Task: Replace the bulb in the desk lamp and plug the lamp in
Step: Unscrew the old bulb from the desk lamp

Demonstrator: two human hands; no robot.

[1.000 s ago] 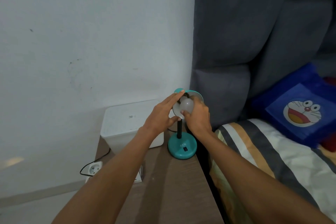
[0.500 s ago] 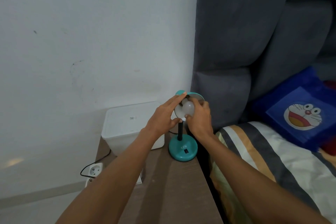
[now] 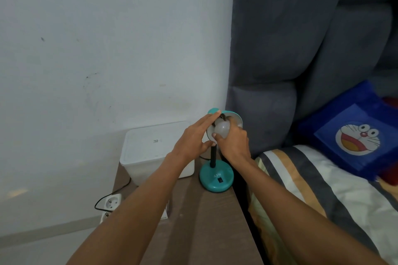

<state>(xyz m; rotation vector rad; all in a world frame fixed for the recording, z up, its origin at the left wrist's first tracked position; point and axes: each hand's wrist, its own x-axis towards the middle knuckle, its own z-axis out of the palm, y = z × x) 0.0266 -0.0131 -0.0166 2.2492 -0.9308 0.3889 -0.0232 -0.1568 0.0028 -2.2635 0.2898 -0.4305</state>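
Gripping bulb [image 3: 222,131] – right hand [image 3: 233,146] unchanged | left hand [image 3: 193,137] fingers spread, still bracing shade [image 3: 235,117]

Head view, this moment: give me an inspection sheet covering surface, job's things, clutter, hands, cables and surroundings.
Surface: brown wooden bedside table, between wall and bed.
Job's things: teal desk lamp upright near the table's right edge; white bulb at the lamp's shade, unlit. White socket strip on the floor at left; no plug seen in its visible socket.
Clutter: white lidded box at the back of the table.
Hands: left hand steadies the shade's rim; right hand grips the bulb.
Cables: a black cable loops by the socket strip; where it leads is hidden.
Surroundings: white wall, grey padded headboard, striped bedsheet, blue cartoon pillow.
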